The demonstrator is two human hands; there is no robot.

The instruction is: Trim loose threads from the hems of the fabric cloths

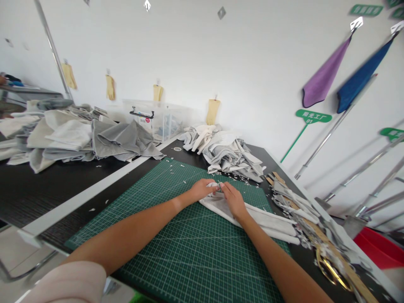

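My left hand (202, 189) is closed on one end of a long grey and white piece of cloth (268, 219), with fingers pinching its edge. Close beside it, my right hand (232, 199) is closed on the same end, its fingertips nearly meeting the left ones. Whether a small tool is between the fingertips I cannot make out. The rest of the cloth runs under my right wrist and lies flat toward the right. Beneath both hands is a green gridded cutting mat (176, 256).
Piles of grey and white cloth lie at the left (69, 134) and at the back (227, 149). Behind stands a clear plastic box (142, 115). Along the right edge are gold-handled scissors (330, 269), a wooden strip (350, 275) and cloth scraps (293, 202). White snippets dot the table.
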